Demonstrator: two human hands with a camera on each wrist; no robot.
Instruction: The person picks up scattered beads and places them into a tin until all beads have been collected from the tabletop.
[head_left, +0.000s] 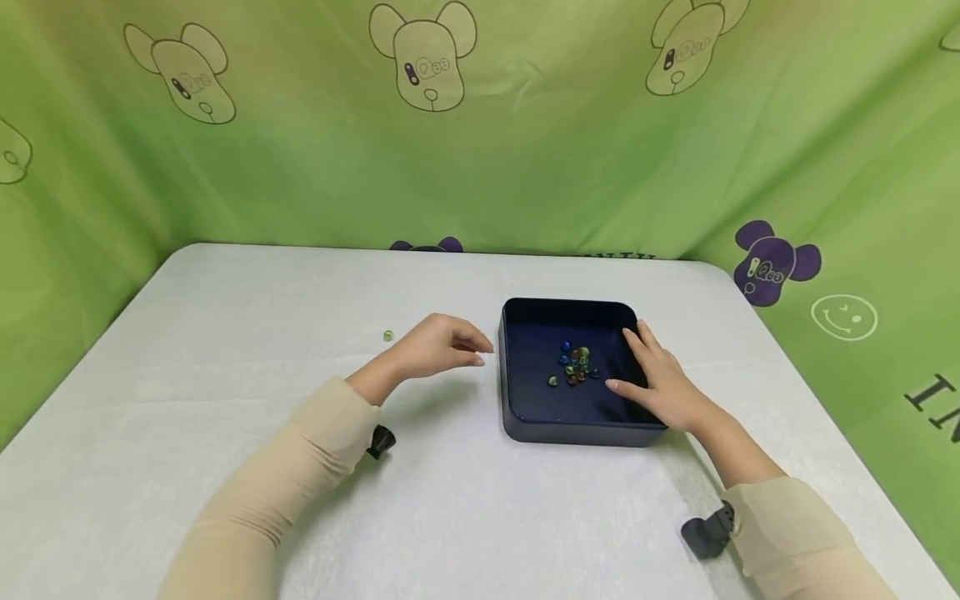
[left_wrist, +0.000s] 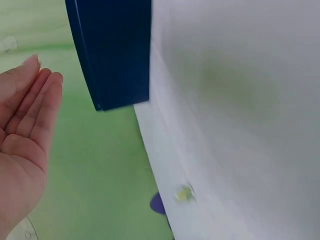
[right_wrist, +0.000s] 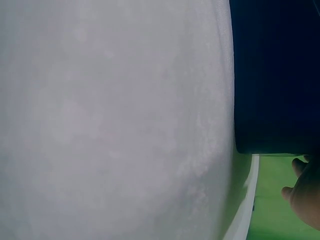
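Note:
A dark blue square tray (head_left: pixel 577 433) stands on the white table, with several glass marbles (head_left: pixel 577 367) grouped inside it. My left hand (head_left: pixel 442 346) hovers just outside the tray's left wall. In the left wrist view, its thumb and fingers lie close together with nothing visible between them. My right hand (head_left: pixel 660 379) grips the tray's right rim, thumb inside and some fingers along the outer wall. One clear marble with a yellow-green core (head_left: pixel 387 336) lies on the table behind the left wrist; it appears blurred in the left wrist view.
A white cloth covers the table (head_left: pixel 262 308). Behind and beside it hangs a green printed curtain (head_left: pixel 315 167). Each wrist carries a small black device, the left one (head_left: pixel 381 442) under the sleeve cuff and the right one (head_left: pixel 707 535) beside the cuff.

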